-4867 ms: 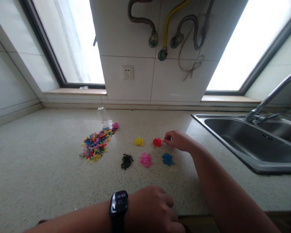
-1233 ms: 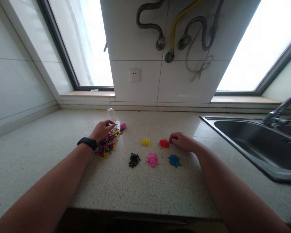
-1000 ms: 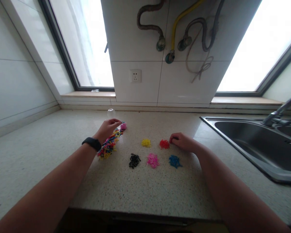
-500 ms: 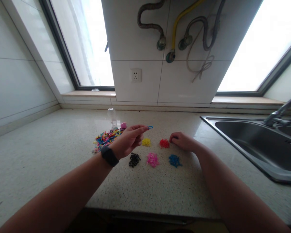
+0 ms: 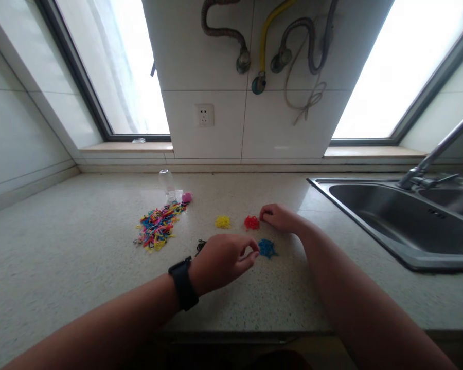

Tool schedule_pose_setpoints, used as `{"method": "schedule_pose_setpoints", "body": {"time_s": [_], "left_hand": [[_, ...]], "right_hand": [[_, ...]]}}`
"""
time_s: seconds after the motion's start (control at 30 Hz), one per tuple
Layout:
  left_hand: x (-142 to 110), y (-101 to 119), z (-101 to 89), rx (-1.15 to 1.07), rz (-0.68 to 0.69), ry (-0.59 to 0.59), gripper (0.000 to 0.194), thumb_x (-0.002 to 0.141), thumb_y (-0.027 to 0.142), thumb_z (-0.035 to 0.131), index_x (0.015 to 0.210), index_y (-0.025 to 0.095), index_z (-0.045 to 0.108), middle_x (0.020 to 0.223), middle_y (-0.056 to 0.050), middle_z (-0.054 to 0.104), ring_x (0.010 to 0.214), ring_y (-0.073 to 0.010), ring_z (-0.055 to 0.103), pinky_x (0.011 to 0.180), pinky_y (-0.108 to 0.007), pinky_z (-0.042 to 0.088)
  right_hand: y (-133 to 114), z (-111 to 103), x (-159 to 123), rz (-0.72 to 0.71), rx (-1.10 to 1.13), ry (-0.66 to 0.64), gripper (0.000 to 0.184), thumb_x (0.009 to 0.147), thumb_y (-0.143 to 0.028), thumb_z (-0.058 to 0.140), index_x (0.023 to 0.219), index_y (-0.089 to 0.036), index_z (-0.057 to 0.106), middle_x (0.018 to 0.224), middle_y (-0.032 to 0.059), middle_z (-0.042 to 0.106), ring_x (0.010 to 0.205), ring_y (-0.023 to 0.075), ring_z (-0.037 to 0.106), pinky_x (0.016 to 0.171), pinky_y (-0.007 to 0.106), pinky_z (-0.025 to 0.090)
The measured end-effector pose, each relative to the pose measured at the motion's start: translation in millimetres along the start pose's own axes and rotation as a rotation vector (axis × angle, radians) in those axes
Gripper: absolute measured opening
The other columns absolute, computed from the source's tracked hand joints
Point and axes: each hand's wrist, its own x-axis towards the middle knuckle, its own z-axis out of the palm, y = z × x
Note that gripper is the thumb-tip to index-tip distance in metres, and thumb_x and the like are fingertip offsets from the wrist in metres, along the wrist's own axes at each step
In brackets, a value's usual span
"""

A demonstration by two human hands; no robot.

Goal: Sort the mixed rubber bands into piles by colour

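My left hand (image 5: 226, 259), with a dark watch (image 5: 184, 284) on its wrist, reaches across the counter. Its thumb and index finger are pinched at the left edge of the pile of blue rubber bands (image 5: 268, 248); whether a band is between the tips is too small to tell. Under this hand, the black pile (image 5: 200, 246) shows only in part and the pink pile is hidden. My right hand (image 5: 280, 217) rests with curled fingers just right of the red pile (image 5: 251, 222); no object shows in it. A yellow pile (image 5: 223, 221) lies further left.
A large mixed heap of coloured rubber bands (image 5: 156, 226) lies at the left. Behind it are a clear plastic bottle (image 5: 165, 184) and a pink round object (image 5: 187, 197). A steel sink (image 5: 370, 205) with a faucet (image 5: 416, 172) is set in at the right.
My left hand has moved right and nearer to me, carrying a blue band from above the yellow pile to the blue pile. My right hand stays beside the red pile. The view has shifted slightly.
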Motion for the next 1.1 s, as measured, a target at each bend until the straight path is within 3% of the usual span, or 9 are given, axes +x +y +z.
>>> {"method": "schedule_pose_setpoints", "body": {"time_s": [0.13, 0.27, 0.6, 0.73, 0.87, 1.1], "left_hand": [[-7.0, 3.7, 17.8, 0.252, 0.120, -0.045, 0.019, 0.094, 0.026, 0.051, 0.092, 0.018, 0.067, 0.077, -0.005, 0.066, 0.068, -0.0153, 0.057, 0.060, -0.028, 0.035], [-11.2, 3.2, 26.7, 0.422, 0.173, -0.057, 0.027, 0.097, 0.025, 0.045, 0.079, 0.016, 0.062, 0.067, -0.005, 0.062, 0.060, -0.0153, 0.055, 0.054, -0.027, 0.033], [-16.6, -1.0, 28.9, 0.530, 0.262, -0.098, 0.023, 0.094, 0.031, 0.049, 0.078, 0.018, 0.059, 0.068, -0.004, 0.064, 0.059, -0.0147, 0.057, 0.052, -0.027, 0.036], [-18.8, -0.8, 30.9, 0.542, 0.260, -0.121, 0.019, 0.094, 0.029, 0.048, 0.094, 0.019, 0.063, 0.072, -0.004, 0.066, 0.062, -0.0170, 0.061, 0.051, -0.030, 0.037], [-18.4, -0.1, 30.6, 0.587, 0.257, -0.131, 0.032, 0.095, 0.030, 0.046, 0.121, 0.018, 0.060, 0.078, -0.005, 0.068, 0.066, -0.0198, 0.063, 0.052, -0.032, 0.040], [-18.4, 2.2, 30.2, 0.622, 0.262, -0.130, 0.038, 0.094, 0.029, 0.046, 0.127, 0.013, 0.056, 0.079, -0.008, 0.068, 0.067, -0.0204, 0.062, 0.054, -0.032, 0.042]], "right_hand": [[0.9, 0.9, -0.1, -0.012, 0.018, -0.012, 0.022, 0.082, -0.021, 0.051, 0.083, -0.018, 0.073, 0.081, 0.0041, 0.073, 0.071, 0.0152, 0.061, 0.066, 0.025, 0.041], [1.0, 0.8, -1.2, -0.025, 0.012, -0.007, 0.023, 0.082, -0.021, 0.051, 0.083, -0.019, 0.073, 0.081, 0.0041, 0.073, 0.071, 0.0153, 0.061, 0.065, 0.025, 0.041], [-2.8, -1.3, -2.2, -0.003, -0.022, -0.001, 0.022, 0.082, -0.021, 0.052, 0.083, -0.020, 0.074, 0.083, 0.0045, 0.074, 0.075, 0.0156, 0.062, 0.068, 0.024, 0.041], [-2.5, -0.2, -2.1, -0.014, -0.017, 0.001, 0.023, 0.082, -0.020, 0.051, 0.082, -0.019, 0.074, 0.082, 0.0042, 0.074, 0.073, 0.0152, 0.062, 0.066, 0.024, 0.040], [-1.7, 1.0, -1.3, -0.008, -0.017, 0.000, 0.023, 0.082, -0.020, 0.051, 0.082, -0.019, 0.074, 0.082, 0.0045, 0.074, 0.073, 0.0152, 0.062, 0.066, 0.024, 0.040], [-2.1, -0.2, -2.0, -0.021, -0.025, 0.005, 0.022, 0.082, -0.020, 0.052, 0.082, -0.020, 0.074, 0.082, 0.0041, 0.074, 0.074, 0.0156, 0.062, 0.067, 0.024, 0.041]]}}
